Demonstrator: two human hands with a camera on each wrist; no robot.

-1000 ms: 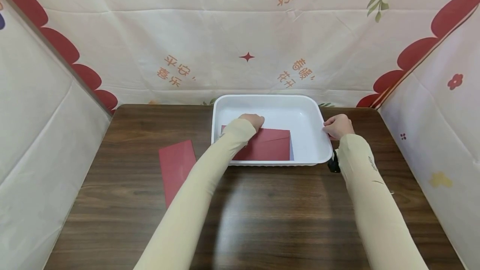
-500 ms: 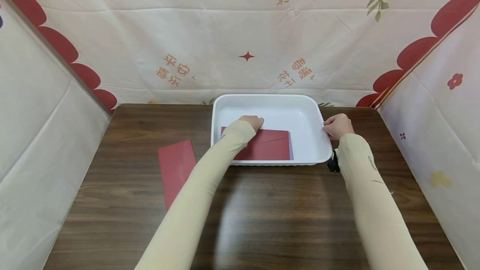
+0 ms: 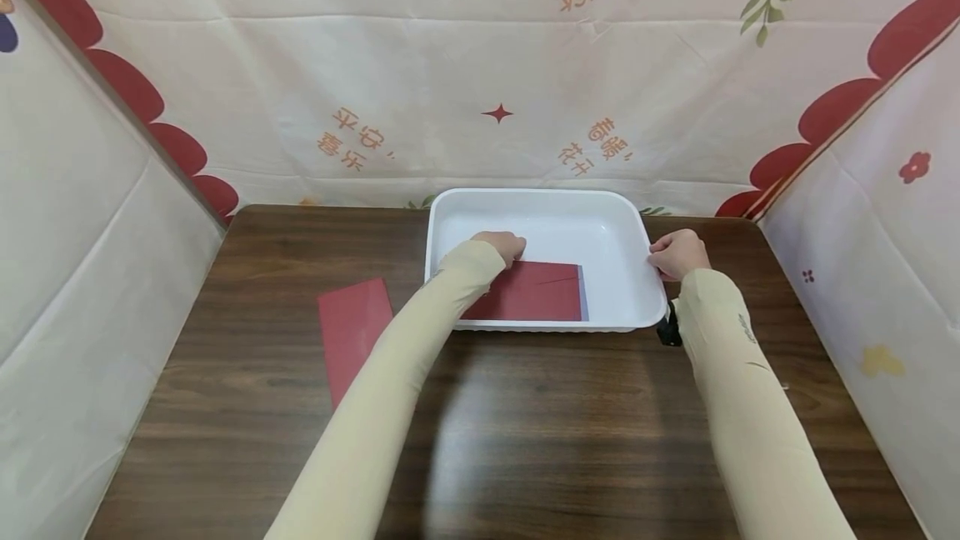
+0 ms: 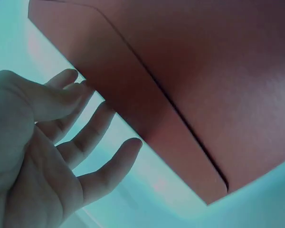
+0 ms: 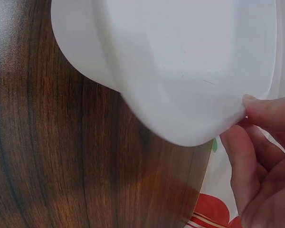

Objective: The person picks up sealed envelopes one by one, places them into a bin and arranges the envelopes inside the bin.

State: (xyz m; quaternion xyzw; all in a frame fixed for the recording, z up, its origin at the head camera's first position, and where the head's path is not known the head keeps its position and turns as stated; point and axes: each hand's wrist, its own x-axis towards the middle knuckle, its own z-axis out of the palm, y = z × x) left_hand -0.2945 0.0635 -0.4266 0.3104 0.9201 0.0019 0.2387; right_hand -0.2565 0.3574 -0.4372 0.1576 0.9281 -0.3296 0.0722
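A white tray (image 3: 615, 273) stands at the back of the table. Inside it, toward the front left, lies a red envelope (image 3: 543, 290) with its flap side up. My left hand (image 3: 501, 245) is over the tray at the envelope's far edge. In the left wrist view, the fingers of the left hand (image 4: 52, 142) are spread and loosely bent, fingertips at the edge of the envelope (image 4: 180, 85); the thumb is off its face. My right hand (image 3: 679, 254) pinches the tray's right rim between thumb and fingers, as the right wrist view of the tray (image 5: 190, 123) shows.
Another red envelope (image 3: 352, 327) lies on the dark wooden table (image 3: 562, 432) left of the tray, partly covered by my left sleeve. A bluish strip (image 3: 582, 294) shows beside the envelope in the tray. Printed cloth (image 3: 495, 48) hangs behind the table.
The envelope's far edge in the tray sits slightly lower and nearer the front now. My left hand has shifted slightly down and left against the tray. The right hand keeps its hold.
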